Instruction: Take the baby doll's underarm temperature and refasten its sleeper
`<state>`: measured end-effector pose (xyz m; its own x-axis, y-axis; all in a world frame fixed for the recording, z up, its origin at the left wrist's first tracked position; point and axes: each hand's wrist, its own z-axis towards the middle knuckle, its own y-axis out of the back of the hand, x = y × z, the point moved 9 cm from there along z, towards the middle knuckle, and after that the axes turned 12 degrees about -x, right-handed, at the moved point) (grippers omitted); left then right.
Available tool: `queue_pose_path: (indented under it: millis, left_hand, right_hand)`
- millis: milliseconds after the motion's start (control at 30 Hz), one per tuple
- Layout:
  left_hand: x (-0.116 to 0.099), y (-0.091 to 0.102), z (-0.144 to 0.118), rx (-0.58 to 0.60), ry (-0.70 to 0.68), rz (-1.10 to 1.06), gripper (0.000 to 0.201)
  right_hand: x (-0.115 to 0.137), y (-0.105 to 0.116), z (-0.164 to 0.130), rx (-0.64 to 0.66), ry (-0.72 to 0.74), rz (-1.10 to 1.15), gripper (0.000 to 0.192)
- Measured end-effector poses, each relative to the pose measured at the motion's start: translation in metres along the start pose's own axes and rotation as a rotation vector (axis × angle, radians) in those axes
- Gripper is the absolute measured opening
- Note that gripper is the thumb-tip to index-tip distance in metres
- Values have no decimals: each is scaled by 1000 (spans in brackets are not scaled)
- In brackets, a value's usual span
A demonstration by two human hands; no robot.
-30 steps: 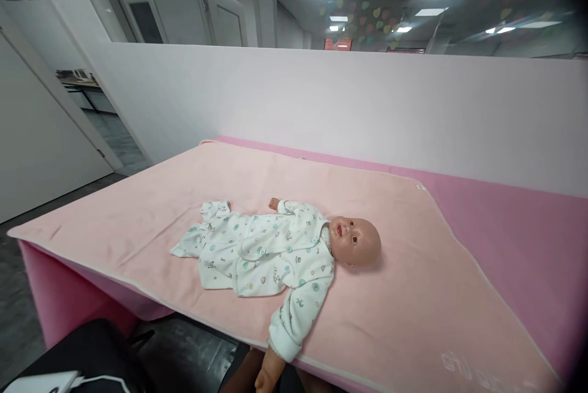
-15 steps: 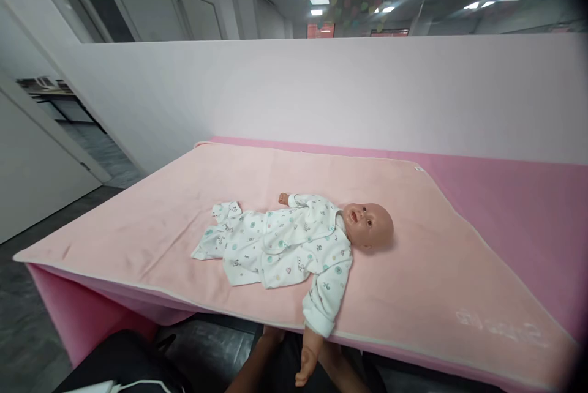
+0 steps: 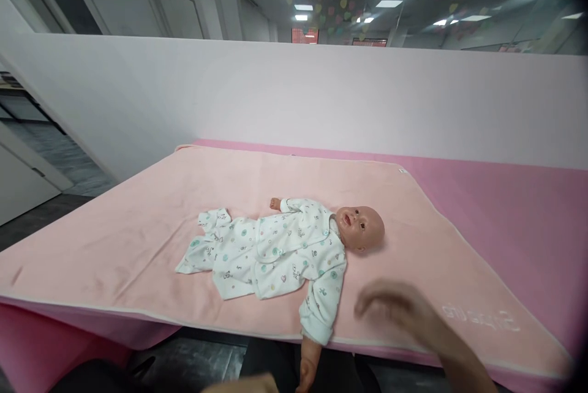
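Observation:
A baby doll [image 3: 361, 229] lies on its back on a peach blanket [image 3: 114, 234], its head to the right. It wears a white patterned jacket and trousers [image 3: 275, 258]. One sleeved arm hangs over the near edge, and the doll's hand [image 3: 307, 374] dangles below it. My right hand [image 3: 399, 307] is in the air over the blanket, right of that sleeve, blurred by motion. Its loosely curved fingers stretch left, apart from the doll, with nothing seen in them. Only a strip of my left hand [image 3: 243, 384] shows at the bottom edge, its fingers hidden.
Beneath the blanket is a pink cover [image 3: 505, 209] that hangs down at the front left. A white wall [image 3: 321, 99] with glass above it stands behind. A doorway with grey floor [image 3: 46, 148] shows at the left. Dark-clothed legs are under the near edge.
My hands have left the place under the near edge: the right rose over the blanket to the right, the left moved down left. The view shifted slightly; the doll lies the same.

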<state>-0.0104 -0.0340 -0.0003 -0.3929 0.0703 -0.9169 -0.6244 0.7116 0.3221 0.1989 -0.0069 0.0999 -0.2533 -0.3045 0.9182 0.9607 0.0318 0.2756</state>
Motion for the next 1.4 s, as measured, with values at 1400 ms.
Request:
queue_pose_path:
  millis: [1400]
  left_hand:
    - [-37, 166, 177, -722, 28, 880, 50]
  right_hand:
    - [-141, 95, 95, -590, -181, 206, 32]
